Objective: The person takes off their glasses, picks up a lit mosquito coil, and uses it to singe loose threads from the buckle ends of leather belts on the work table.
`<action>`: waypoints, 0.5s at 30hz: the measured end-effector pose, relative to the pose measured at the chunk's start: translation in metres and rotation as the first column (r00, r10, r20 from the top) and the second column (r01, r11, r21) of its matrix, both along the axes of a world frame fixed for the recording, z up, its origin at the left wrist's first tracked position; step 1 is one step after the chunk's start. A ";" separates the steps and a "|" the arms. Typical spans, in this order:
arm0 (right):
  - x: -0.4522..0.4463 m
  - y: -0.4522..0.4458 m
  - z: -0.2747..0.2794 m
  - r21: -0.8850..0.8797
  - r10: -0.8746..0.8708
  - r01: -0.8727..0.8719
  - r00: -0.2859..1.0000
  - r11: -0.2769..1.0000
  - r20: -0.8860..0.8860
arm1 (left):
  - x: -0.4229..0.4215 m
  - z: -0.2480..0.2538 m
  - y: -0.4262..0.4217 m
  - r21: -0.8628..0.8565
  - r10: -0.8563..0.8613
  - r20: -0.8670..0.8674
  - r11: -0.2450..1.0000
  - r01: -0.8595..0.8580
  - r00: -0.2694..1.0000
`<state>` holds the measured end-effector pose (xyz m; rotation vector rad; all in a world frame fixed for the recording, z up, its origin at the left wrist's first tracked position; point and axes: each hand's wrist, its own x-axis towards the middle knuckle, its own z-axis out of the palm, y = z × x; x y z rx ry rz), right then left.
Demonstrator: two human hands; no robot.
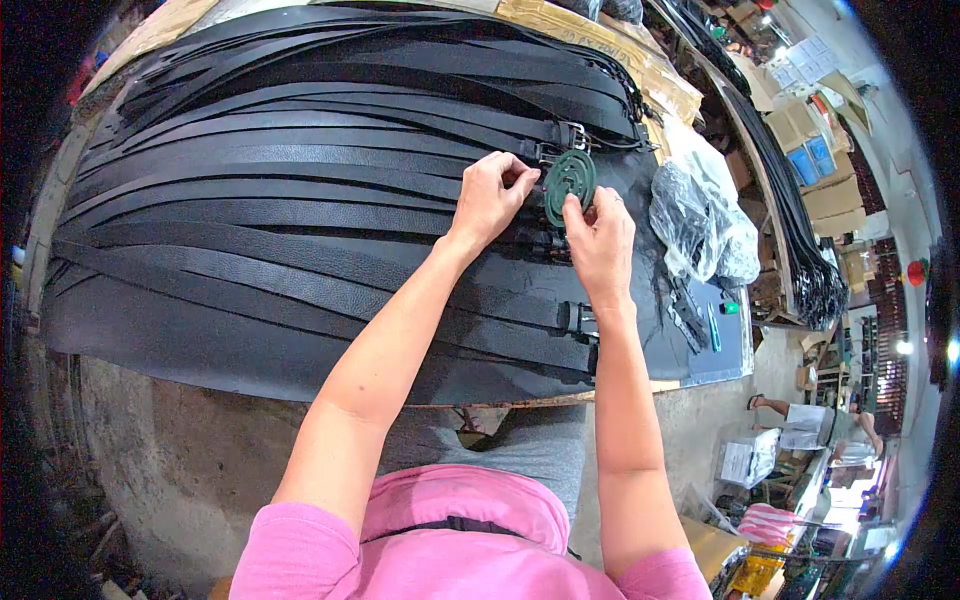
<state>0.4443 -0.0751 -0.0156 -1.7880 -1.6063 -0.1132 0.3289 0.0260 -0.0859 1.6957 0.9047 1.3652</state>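
Observation:
A dark green mosquito coil [572, 182], a flat spiral, is held up over the belts, pinched at its lower edge by my right hand [600, 240]. Just left of the coil, my left hand [490, 198] is closed, with thumb and forefinger pressed together; what is between them, if anything, is too small to make out. Under both hands, several black leather belts [310, 160] lie side by side across the table. Their metal buckles [572, 138] sit near the right ends, partly covered by my hands.
A clear plastic bag [705, 215] lies right of the belts, beside a teal pen-like tool [714, 330] and a small green object [730, 308]. More black straps hang over a rack [815, 280] at right. Another person [815, 425] is farther off, near cardboard boxes [835, 205].

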 end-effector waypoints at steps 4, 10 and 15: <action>0.001 -0.002 0.003 0.028 -0.008 0.009 0.999 1.000 -0.051 | -0.005 0.002 0.004 -0.062 -0.120 -0.048 0.991 0.117 0.992; 0.021 -0.037 0.017 0.186 -0.048 0.080 0.985 0.979 -0.169 | -0.008 -0.027 0.016 0.310 -0.136 -0.367 0.915 0.258 0.920; 0.049 -0.108 0.022 0.228 -0.119 0.184 0.955 0.956 -0.271 | -0.020 0.021 0.001 0.345 -0.117 -0.415 0.897 0.275 0.902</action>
